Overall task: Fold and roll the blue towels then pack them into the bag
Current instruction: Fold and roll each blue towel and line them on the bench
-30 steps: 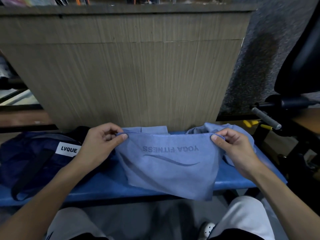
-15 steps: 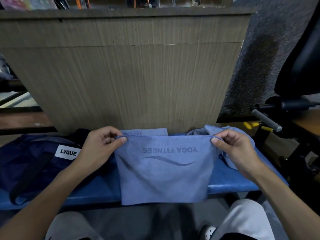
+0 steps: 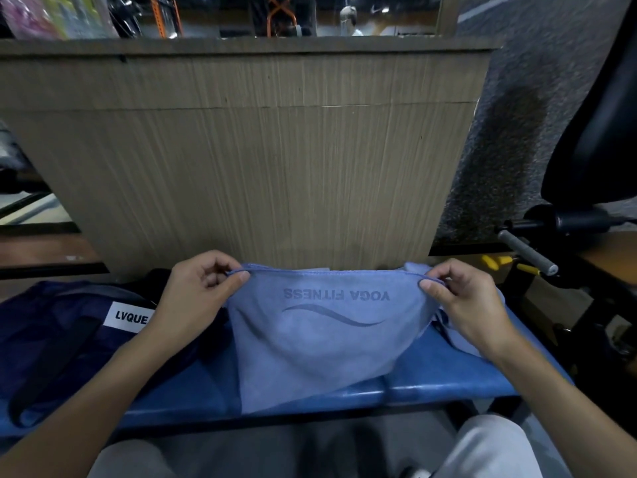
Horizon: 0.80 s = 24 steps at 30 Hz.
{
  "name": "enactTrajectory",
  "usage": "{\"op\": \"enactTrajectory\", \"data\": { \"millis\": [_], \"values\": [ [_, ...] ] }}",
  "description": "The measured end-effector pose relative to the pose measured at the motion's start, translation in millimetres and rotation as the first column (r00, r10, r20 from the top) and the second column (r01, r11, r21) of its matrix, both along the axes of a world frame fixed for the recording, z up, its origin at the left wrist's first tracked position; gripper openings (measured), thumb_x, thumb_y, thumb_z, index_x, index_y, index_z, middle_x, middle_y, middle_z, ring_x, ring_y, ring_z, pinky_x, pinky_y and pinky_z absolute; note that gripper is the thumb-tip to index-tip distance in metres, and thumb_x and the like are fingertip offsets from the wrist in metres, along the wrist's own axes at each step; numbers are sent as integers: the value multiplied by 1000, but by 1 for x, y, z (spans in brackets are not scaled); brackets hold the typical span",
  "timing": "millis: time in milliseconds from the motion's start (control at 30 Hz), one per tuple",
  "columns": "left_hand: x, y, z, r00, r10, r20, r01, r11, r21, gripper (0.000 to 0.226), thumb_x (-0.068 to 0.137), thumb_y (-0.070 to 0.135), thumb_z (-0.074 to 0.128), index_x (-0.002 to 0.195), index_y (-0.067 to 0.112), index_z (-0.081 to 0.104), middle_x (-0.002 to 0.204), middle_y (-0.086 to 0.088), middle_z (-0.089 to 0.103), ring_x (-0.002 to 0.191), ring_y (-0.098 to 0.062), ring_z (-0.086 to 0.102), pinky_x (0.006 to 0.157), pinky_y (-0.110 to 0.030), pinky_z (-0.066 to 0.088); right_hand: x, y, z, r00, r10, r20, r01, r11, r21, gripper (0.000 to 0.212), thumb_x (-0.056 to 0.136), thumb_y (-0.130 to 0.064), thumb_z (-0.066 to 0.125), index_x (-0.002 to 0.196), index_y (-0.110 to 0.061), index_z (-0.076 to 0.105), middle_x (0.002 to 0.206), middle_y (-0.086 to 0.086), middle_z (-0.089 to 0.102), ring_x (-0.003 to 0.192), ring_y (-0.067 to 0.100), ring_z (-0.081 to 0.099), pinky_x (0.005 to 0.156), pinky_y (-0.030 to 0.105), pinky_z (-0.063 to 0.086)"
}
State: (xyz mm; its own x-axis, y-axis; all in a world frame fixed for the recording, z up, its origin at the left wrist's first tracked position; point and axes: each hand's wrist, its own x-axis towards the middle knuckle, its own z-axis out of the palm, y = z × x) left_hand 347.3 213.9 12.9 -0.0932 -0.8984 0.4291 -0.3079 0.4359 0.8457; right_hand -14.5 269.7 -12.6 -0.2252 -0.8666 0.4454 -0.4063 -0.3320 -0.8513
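A light blue towel (image 3: 324,343) printed "YOGA FITNESS" hangs between my hands above the blue bench (image 3: 431,391). My left hand (image 3: 196,298) pinches its upper left corner and my right hand (image 3: 465,301) pinches its upper right corner. The top edge sags a little between them, and the lower edge drapes over the bench's front. A dark navy bag (image 3: 51,343) with a white "LVQUE" label lies on the bench to the left. More light blue cloth (image 3: 455,339) lies under my right hand; how many towels it holds I cannot tell.
A tall wood-grain panel (image 3: 258,167) stands right behind the bench. Black gym equipment with a grey handle (image 3: 527,253) and a dark pad stands at the right. My knees in light trousers (image 3: 489,446) are below the bench's front edge.
My hands have lifted the towel's top edge and moved further apart. The towel has gone from flat to hanging with a slack, sagging top edge.
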Motion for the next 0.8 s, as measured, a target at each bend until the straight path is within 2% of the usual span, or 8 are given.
{"op": "enactTrajectory", "data": {
  "millis": [100,167,233,333,400,467,667,800],
  "values": [
    [0,-6,2,999,34,-22,-35,999,-26,15,85,2,71,76,14,68,74,-22,65,63,-20,57,54,-19,46,0,-2,2,1000,-12,-21,12,1000,17,20,84,3,68,74,-12,60,62,-7,63,60,-3,53,58,12,41],
    [1,-10,4,998,47,-34,-49,998,-34,12,86,3,71,78,12,68,76,-22,66,64,-21,58,55,-19,47,-1,-1,5,998,-7,-60,9,999,38,22,84,3,69,73,-15,60,62,-4,63,60,0,53,57,18,42],
    [0,-12,7,997,63,-45,-65,997,-47,12,85,2,71,79,11,68,76,-21,67,65,-15,59,57,-16,47,-2,0,9,981,-12,-191,21,999,46,21,84,-1,70,74,-16,60,68,0,64,64,6,56,62,25,44],
    [0,-15,11,997,68,-34,-70,996,-61,14,85,2,72,78,13,68,75,-18,67,64,-12,56,57,-14,45,-3,3,17,885,-33,-465,64,997,51,9,87,-8,68,85,-15,63,84,-3,63,80,9,55,67,16,40],
    [1,-17,13,998,60,-15,-61,996,-61,14,84,3,72,78,14,68,73,-14,67,63,-10,56,56,-14,45,-4,2,21,828,-29,-560,75,995,59,5,90,-8,64,92,-11,66,89,1,62,86,17,56,72,26,42],
    [0,-17,15,998,56,4,-56,996,-73,16,84,2,72,78,16,68,73,-8,68,62,-7,56,57,-12,45,-6,-2,21,793,-20,-609,77,995,68,10,91,-6,61,83,-7,66,84,6,58,85,24,56,74,39,43],
    [0,-19,24,996,93,16,-90,988,-122,16,83,-2,71,77,12,68,71,8,68,63,3,57,62,-9,45,-5,-6,27,872,-49,-487,94,993,67,24,91,-13,64,73,-28,57,70,-8,60,70,6,55,64,32,44],
    [3,-20,27,995,102,-13,-102,988,-113,16,83,-2,72,78,12,68,67,11,67,62,2,57,60,-8,45,-2,-11,31,964,-15,-264,39,996,86,21,86,-7,70,74,-23,64,72,0,66,68,13,59,67,39,49]
  ]
}}
